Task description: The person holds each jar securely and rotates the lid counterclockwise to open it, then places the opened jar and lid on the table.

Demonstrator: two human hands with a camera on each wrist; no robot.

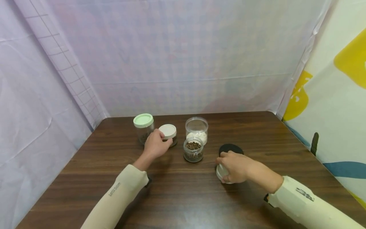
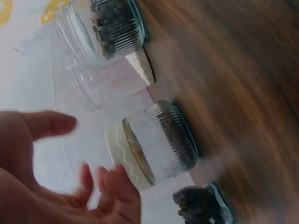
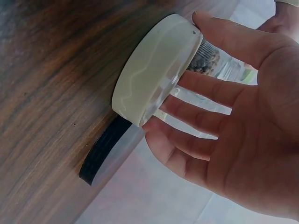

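Cream lid (image 3: 145, 70), gripped by right hand (image 1: 236, 166), may slip toward right edge of the surface (image 1: 183, 198) if grip loosens, left hand (image 1: 156, 145) loosely spread.

Left forearm (image 1: 120, 194) and right forearm (image 1: 308, 197) extended forward.
Left hand (image 1: 155, 144): thumb apart, fingers loosely bent. Right hand (image 1: 235, 167): thumb opposed to lightly bent fingers.

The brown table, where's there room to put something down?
The brown table is bare between the left sleeve and right sleeve, in front of the open jar of brown bits. There's room left of the green-lidded jar and behind the black lid. It's crowded around the four jars and left hand, and where the right hand grips the white lid.
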